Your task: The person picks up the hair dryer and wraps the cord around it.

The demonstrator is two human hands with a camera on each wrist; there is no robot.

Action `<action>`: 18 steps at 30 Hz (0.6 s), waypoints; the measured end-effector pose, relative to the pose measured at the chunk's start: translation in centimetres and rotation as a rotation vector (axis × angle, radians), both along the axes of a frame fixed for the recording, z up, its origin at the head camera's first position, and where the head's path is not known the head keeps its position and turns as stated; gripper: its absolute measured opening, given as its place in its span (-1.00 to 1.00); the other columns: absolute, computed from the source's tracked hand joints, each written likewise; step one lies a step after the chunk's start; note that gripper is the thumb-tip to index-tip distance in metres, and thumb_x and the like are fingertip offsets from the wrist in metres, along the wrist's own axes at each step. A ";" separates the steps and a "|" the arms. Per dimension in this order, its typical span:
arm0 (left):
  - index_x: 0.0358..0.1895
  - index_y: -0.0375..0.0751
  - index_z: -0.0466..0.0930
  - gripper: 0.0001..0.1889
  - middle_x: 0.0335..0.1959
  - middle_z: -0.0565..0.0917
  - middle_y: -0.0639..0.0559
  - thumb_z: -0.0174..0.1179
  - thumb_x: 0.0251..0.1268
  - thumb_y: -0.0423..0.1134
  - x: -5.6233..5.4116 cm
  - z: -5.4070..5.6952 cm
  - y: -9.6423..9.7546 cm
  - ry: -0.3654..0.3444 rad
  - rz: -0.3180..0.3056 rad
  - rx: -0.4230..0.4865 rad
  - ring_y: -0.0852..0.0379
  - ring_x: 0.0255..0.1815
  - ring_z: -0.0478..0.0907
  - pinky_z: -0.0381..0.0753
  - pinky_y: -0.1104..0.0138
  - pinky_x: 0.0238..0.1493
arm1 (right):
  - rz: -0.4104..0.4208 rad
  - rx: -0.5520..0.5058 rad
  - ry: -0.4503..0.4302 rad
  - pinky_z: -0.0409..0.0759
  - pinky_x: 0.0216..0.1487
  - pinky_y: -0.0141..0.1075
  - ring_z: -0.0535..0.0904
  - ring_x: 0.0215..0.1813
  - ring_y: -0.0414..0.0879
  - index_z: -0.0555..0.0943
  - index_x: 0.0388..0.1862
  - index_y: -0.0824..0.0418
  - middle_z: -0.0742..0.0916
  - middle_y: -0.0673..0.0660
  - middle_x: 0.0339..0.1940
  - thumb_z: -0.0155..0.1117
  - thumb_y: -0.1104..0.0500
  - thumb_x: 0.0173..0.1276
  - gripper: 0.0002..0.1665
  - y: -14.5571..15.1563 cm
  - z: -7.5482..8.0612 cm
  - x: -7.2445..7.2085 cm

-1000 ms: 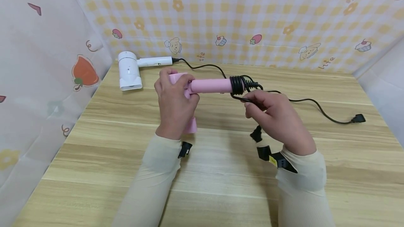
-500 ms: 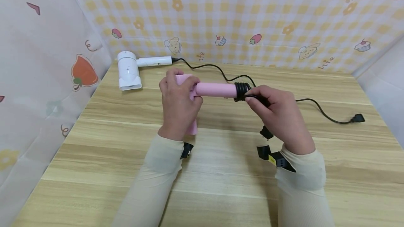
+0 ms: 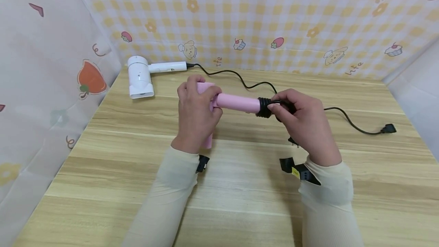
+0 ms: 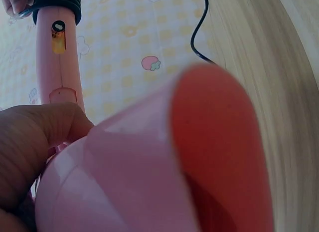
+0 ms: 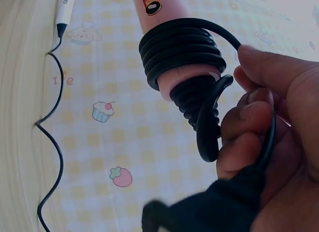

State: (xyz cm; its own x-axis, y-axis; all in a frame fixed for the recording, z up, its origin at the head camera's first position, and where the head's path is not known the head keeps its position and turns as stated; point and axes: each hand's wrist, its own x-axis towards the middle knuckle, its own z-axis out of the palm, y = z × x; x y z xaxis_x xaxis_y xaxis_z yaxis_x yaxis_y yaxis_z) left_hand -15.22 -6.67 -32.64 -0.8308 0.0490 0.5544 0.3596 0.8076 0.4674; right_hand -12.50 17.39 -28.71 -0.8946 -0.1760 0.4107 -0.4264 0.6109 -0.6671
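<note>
In the head view my left hand (image 3: 197, 117) grips the head of a pink hair dryer (image 3: 238, 103), held up over the table with its handle pointing right. The left wrist view shows the dryer's wide nozzle (image 4: 134, 162) close up. Several turns of black cord (image 5: 182, 50) are wound round the handle's end. My right hand (image 3: 306, 123) pinches the cord just past the coil, thumb against fingers. The cord's loose end passes through that hand, and its black plug (image 5: 219, 199) hangs below the palm.
A white hair dryer (image 3: 140, 75) lies at the back left of the wooden table (image 3: 240, 193). Its black cord runs right behind my hands to a plug (image 3: 389, 128). A patterned cloth (image 3: 260, 22) hangs behind the table.
The right hand has carried the cord round the handle's end and now pinches it closer to the coil. The pink hair dryer has shifted slightly right, its handle end tipping nearer me.
</note>
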 end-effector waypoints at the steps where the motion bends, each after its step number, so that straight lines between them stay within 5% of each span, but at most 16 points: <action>1: -0.16 -0.11 0.75 -0.69 0.17 0.39 -0.23 0.38 -0.06 -0.44 0.0 0.0 0.0 0.003 -0.005 -0.007 -0.36 0.18 0.24 0.39 -0.09 0.08 | 0.003 0.001 0.005 0.38 -0.50 -0.44 0.44 -0.52 -0.13 0.72 -0.16 0.17 0.69 0.04 -0.42 0.38 0.24 0.33 -0.88 0.0 -0.1 0.0; 18: -0.20 -0.05 0.75 -0.71 0.15 0.42 -0.21 0.34 -0.05 -0.41 -0.3 0.2 -0.4 0.048 -0.139 -0.075 -0.34 0.18 0.28 0.41 -0.08 0.10 | -0.021 0.005 0.025 0.38 -0.39 -0.43 0.46 -0.41 -0.15 0.68 -0.04 0.20 0.72 0.05 -0.30 0.30 0.24 0.40 -0.81 0.6 -0.2 -0.4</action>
